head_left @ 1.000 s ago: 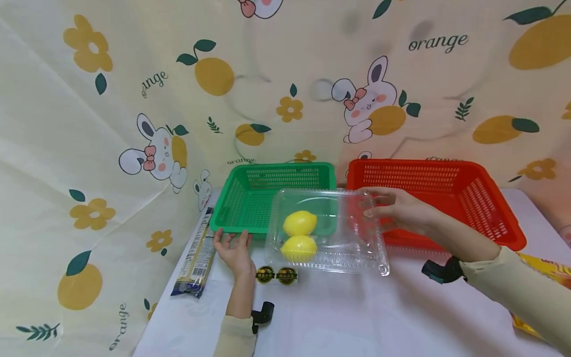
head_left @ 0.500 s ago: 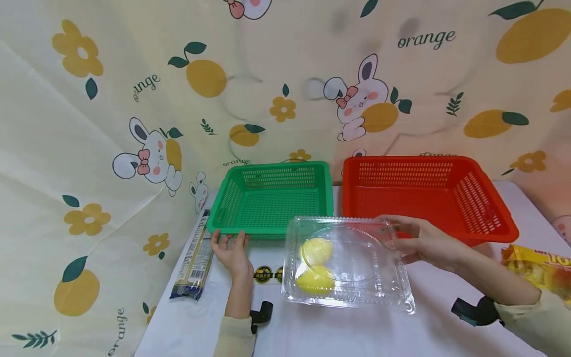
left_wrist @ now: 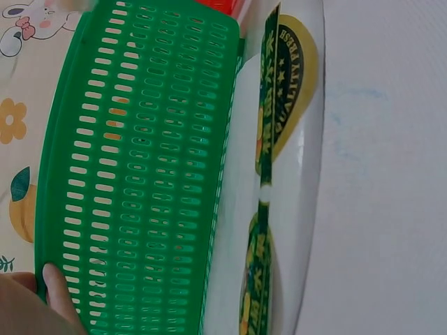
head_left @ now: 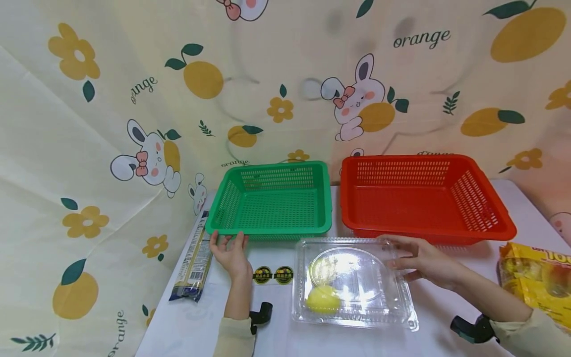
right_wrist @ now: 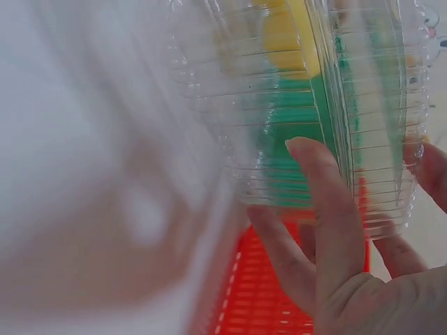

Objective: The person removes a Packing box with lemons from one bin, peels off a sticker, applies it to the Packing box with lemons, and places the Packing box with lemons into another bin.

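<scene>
My right hand [head_left: 426,260] grips the right end of a clear plastic clamshell container [head_left: 366,277], in front of the red basket. Inside, at its left, is a yellow lemon [head_left: 323,299]; a second lemon behind it is blurred by glare on the lid. The right wrist view shows the thumb and fingers about the container's ribbed side [right_wrist: 307,139]. I cannot tell whether its base touches the table. My left hand [head_left: 233,258] touches the front left rim of the green basket [head_left: 267,231] with its fingertips, also seen on the outer wall in the left wrist view.
The red basket [head_left: 428,233] stands right of the green one. Two round dark labels [head_left: 273,275] lie before the green basket. A long printed packet [head_left: 194,265] lies at the table's left edge, a yellow bag [head_left: 537,282] at the right. A patterned cloth [head_left: 285,59] hangs behind.
My right hand has brought the container with the lemons toward me, down and to the right, away from in front of the baskets. My left hand has stayed at the green rim.
</scene>
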The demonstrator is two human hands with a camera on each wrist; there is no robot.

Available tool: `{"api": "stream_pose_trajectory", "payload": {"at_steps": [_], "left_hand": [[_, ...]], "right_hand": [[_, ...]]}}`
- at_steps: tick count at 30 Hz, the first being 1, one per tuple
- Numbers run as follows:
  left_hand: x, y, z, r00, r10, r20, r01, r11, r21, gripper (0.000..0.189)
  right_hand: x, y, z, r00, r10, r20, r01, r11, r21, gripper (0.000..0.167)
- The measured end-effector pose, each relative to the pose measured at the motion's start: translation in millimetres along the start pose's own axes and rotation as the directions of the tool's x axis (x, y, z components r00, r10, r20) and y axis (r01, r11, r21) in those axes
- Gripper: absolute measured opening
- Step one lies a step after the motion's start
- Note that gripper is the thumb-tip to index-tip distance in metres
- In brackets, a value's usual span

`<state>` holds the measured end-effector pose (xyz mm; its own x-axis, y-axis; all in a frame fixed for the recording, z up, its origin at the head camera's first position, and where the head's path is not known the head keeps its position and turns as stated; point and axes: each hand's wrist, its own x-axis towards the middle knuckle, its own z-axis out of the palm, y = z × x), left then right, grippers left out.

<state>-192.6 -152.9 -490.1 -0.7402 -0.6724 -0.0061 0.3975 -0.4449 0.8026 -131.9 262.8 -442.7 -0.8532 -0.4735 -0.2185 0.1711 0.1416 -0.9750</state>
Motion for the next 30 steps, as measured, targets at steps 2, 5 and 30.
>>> {"api": "stream_pose_trajectory", "payload": {"at_steps": [2, 5, 30], "left_hand": [[0.0, -0.1, -0.2, 1.0, -0.002, 0.0, 0.002, 1.0, -0.002, 0.067], [0.5, 0.0, -0.4, 1.0, -0.004, 0.001, 0.004, 1.0, -0.001, 0.068], [-1.2, -0.6, -0.5, 1.0, 0.001, 0.0, -0.001, 1.0, -0.008, 0.067]], "right_hand": [[0.5, 4, 0, 1.0, 0.007, 0.002, -0.007, 1.0, 0.002, 0.069], [1.3, 9, -1, 1.0, 0.003, 0.019, -0.003, 1.0, 0.005, 0.07], [7.2, 23, -4, 0.999, 0.036, 0.031, -0.033, 0.997, -0.073, 0.071]]}}
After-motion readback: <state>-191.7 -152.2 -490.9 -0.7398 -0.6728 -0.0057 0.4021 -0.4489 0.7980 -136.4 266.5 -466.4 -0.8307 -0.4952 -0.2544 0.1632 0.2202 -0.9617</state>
